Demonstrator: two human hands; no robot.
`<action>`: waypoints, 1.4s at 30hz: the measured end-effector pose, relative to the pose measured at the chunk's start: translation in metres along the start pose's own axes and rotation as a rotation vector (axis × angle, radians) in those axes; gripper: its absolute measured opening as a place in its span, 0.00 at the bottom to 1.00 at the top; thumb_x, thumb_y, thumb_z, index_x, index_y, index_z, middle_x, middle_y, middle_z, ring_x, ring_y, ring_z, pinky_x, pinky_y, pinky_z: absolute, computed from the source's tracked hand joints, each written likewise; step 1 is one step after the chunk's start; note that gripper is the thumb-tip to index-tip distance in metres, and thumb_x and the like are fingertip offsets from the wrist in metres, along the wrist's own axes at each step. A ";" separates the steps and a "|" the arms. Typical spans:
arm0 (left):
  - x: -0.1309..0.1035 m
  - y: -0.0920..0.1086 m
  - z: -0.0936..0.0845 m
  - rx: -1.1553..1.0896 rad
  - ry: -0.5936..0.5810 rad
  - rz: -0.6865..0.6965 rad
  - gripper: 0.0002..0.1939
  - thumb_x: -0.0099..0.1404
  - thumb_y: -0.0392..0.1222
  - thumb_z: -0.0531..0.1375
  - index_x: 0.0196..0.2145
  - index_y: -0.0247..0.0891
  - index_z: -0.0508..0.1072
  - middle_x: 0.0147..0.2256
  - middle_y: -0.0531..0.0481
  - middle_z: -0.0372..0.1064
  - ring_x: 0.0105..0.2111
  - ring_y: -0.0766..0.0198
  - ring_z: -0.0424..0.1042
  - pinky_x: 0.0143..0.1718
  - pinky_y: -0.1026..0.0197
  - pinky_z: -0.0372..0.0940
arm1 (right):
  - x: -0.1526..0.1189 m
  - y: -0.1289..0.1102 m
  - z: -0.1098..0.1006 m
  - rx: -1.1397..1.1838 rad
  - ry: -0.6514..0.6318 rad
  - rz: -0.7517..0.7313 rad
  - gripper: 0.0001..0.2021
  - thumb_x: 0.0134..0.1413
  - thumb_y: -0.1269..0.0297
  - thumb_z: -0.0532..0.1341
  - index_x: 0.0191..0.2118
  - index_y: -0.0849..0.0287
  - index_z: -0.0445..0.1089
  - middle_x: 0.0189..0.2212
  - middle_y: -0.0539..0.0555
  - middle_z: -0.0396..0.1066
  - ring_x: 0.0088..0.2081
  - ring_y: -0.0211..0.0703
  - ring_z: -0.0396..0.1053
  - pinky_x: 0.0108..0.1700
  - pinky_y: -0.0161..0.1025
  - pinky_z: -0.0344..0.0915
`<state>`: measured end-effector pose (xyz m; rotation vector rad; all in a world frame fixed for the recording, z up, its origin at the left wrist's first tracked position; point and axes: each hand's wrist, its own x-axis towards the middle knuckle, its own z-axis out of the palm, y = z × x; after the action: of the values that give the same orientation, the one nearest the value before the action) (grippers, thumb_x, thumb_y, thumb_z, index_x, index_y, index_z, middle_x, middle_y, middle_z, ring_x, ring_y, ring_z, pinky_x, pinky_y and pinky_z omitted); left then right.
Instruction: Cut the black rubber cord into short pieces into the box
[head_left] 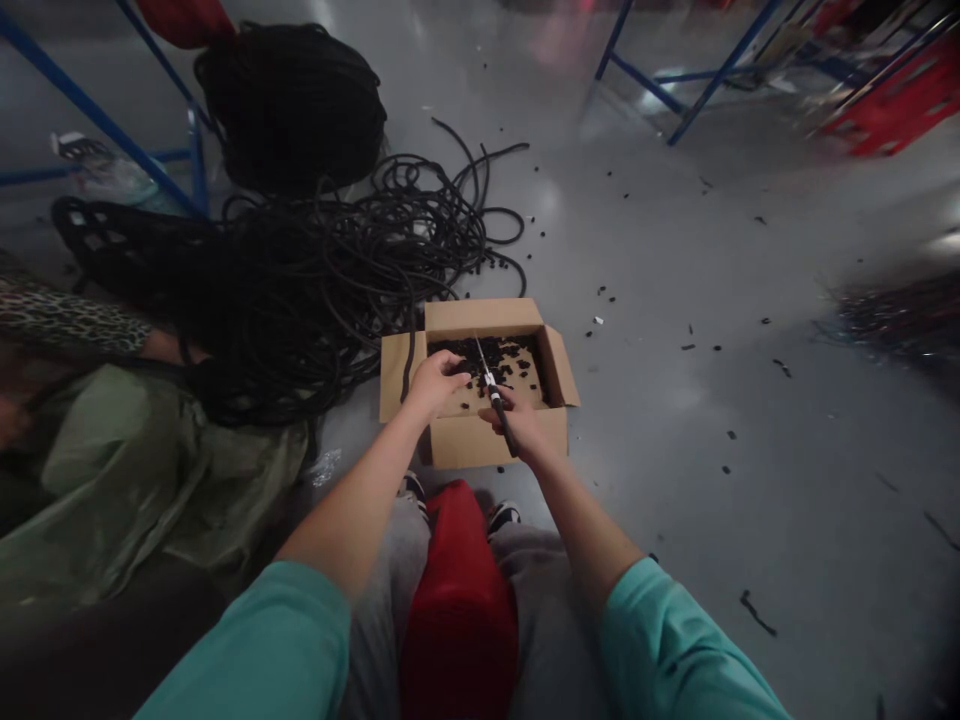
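An opened cardboard box (499,440) stands on the floor before my knees, with many small black cut pieces (491,352) scattered inside. Over the box's left side, my left hand (435,385) is closed, thumb toward the fingers. A black cord (409,365) hangs across the left flap and runs under that hand; its end at the fingertips is hard to make out. My right hand (519,420) grips a slim tool (497,403) with a black handle, pale collar and thin metal blade. Its blade points away from me over the pieces, just right of my left fingertips.
Left of the box lies a tangled heap of black cord (322,260), with a large black coil (292,105) behind. A person's patterned sleeve (75,310) and green sheeting (172,470) are at left. Blue metal frames (652,85) stand farther off. Black scraps litter the floor.
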<state>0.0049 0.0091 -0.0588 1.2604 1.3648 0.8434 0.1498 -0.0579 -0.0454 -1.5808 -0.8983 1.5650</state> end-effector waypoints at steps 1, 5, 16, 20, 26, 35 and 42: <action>-0.001 0.000 0.001 0.015 -0.017 0.008 0.10 0.46 0.37 0.61 0.30 0.34 0.69 0.27 0.52 0.69 0.27 0.67 0.67 0.33 0.62 0.63 | 0.000 -0.001 0.000 0.053 0.010 -0.006 0.24 0.29 0.63 0.64 0.40 0.60 0.66 0.20 0.43 0.57 0.19 0.30 0.54 0.22 0.32 0.52; -0.014 0.007 0.012 0.340 -0.154 0.113 0.09 0.49 0.37 0.59 0.31 0.37 0.71 0.31 0.50 0.72 0.34 0.62 0.69 0.37 0.60 0.63 | 0.000 -0.004 0.001 0.214 0.072 -0.039 0.28 0.29 0.61 0.65 0.44 0.58 0.63 0.21 0.44 0.59 0.21 0.31 0.56 0.23 0.31 0.53; -0.024 0.018 0.014 0.635 -0.380 0.108 0.15 0.55 0.42 0.56 0.41 0.39 0.71 0.40 0.46 0.72 0.41 0.58 0.69 0.42 0.59 0.63 | 0.005 -0.008 -0.014 0.295 0.227 -0.129 0.26 0.30 0.63 0.65 0.42 0.58 0.62 0.19 0.42 0.58 0.19 0.31 0.57 0.20 0.31 0.53; -0.024 0.022 0.009 0.525 -0.452 0.063 0.13 0.58 0.44 0.53 0.38 0.37 0.72 0.33 0.49 0.72 0.28 0.66 0.69 0.29 0.64 0.64 | 0.006 -0.011 -0.022 0.392 0.227 -0.131 0.26 0.30 0.63 0.65 0.42 0.57 0.60 0.18 0.41 0.58 0.18 0.32 0.58 0.17 0.31 0.53; -0.023 0.027 0.010 0.232 -0.331 -0.072 0.09 0.54 0.41 0.56 0.33 0.36 0.69 0.21 0.55 0.66 0.14 0.74 0.59 0.16 0.69 0.56 | 0.003 -0.012 -0.016 0.431 0.119 -0.126 0.27 0.32 0.60 0.65 0.43 0.57 0.57 0.19 0.43 0.61 0.18 0.34 0.60 0.17 0.32 0.54; -0.008 0.025 -0.007 0.123 0.079 -0.031 0.10 0.51 0.39 0.55 0.33 0.37 0.69 0.22 0.56 0.67 0.16 0.72 0.62 0.19 0.67 0.58 | 0.002 -0.002 -0.017 0.197 -0.041 0.004 0.25 0.28 0.67 0.63 0.41 0.58 0.63 0.23 0.46 0.65 0.28 0.37 0.64 0.29 0.34 0.57; -0.008 0.029 -0.015 0.370 0.068 0.063 0.19 0.57 0.47 0.52 0.41 0.37 0.73 0.39 0.47 0.73 0.38 0.60 0.70 0.40 0.61 0.62 | -0.001 -0.001 -0.013 0.066 -0.179 0.039 0.26 0.26 0.72 0.62 0.40 0.57 0.65 0.26 0.47 0.68 0.30 0.38 0.64 0.35 0.36 0.58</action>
<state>-0.0042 0.0094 -0.0266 1.5757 1.5925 0.7008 0.1631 -0.0581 -0.0439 -1.4371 -0.9059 1.7680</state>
